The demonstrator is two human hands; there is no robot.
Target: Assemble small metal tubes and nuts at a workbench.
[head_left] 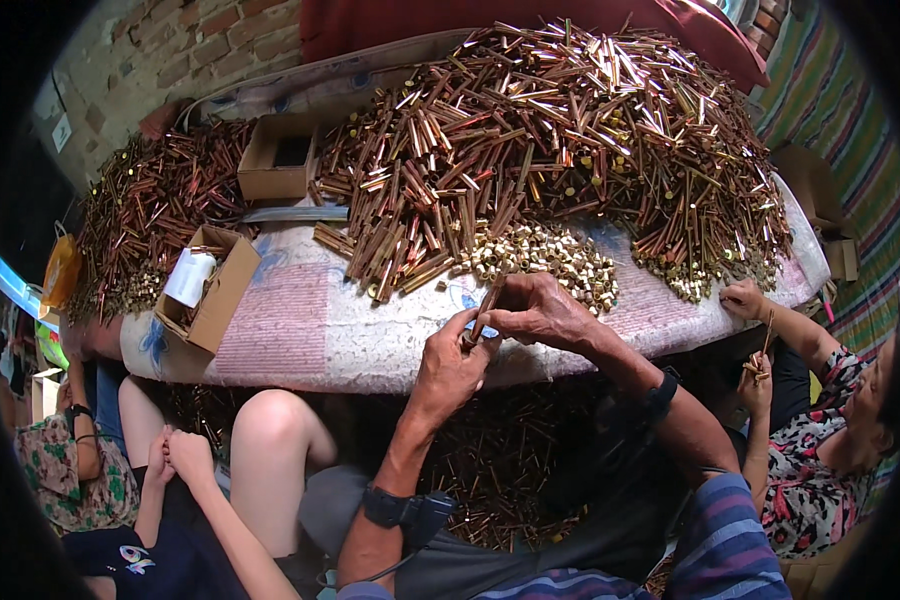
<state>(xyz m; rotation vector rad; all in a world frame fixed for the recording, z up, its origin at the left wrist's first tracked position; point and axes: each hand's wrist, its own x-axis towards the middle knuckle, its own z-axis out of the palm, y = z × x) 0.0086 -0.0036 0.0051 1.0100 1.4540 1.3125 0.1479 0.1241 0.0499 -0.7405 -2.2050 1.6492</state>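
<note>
My left hand [448, 368] and my right hand [542, 312] meet just over the near edge of the padded table. Fingers of both close around a slim copper-coloured tube [491, 296], whose lower part is hidden in my left hand. Whether that hand grips more than one tube cannot be made out. Right behind my hands lies a heap of small cream and gold ring-shaped caps [568, 262]. Beyond it rises a large pile of shiny copper-coloured tubes [540, 120], some with yellow ends.
A second tube pile [185, 180] lies left, beside a cardboard box [270, 182] and another box [232, 295] holding white paper. More tubes [500, 450] are below the table edge. People sit on both sides; the right person's hand [755, 385] holds several sticks.
</note>
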